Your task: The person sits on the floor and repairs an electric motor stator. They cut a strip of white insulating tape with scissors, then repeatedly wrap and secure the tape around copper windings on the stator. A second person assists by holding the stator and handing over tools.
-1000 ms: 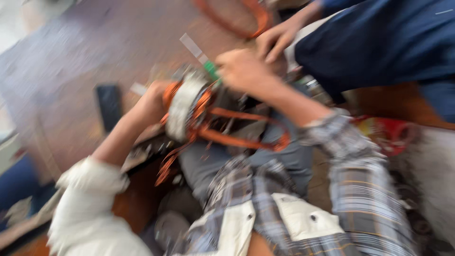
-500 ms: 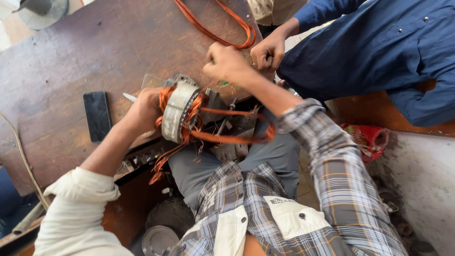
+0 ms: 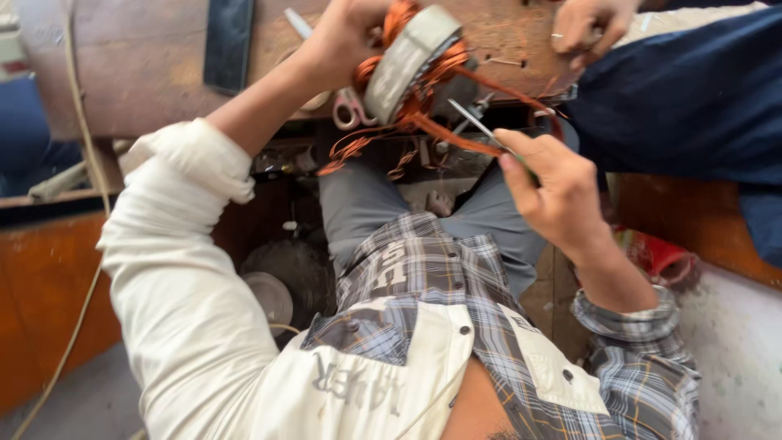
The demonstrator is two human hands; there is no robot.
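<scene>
Copper wire is wound all through the round metal motor core point(image 3: 407, 61), and my left hand point(image 3: 346, 37) grips that core tight from its 9 o'clock side. It is held up just above the edge of the wooden bench point(image 3: 147, 57), near the top middle of my view. My right hand point(image 3: 558, 187) is down at about 4 o'clock from the core. Its fingers are closed around a thin metal tool point(image 3: 476, 124) with a green handle, and the tip points up at the wire.

A long loop of copper wire point(image 3: 521, 102) hangs from the core and swings out toward 3 o'clock. More loose wire ends point(image 3: 354, 151) dangle below, at 7 o'clock. Pink-handled scissors point(image 3: 349, 110) lie just under the core. A dark flat block point(image 3: 228, 41) sits on the bench, well off at 9 o'clock.

Another person in a blue shirt point(image 3: 692, 98) works at 3 o'clock, and their hand point(image 3: 590, 24) rests on the bench close by.

I think a few things could go wrong. The sharp tip could slip off the wire and poke my left hand, since they are near. The hanging loop could snag on the tool or on the other person's hand. If my grip slackens, the heavy core could drop into my lap.
</scene>
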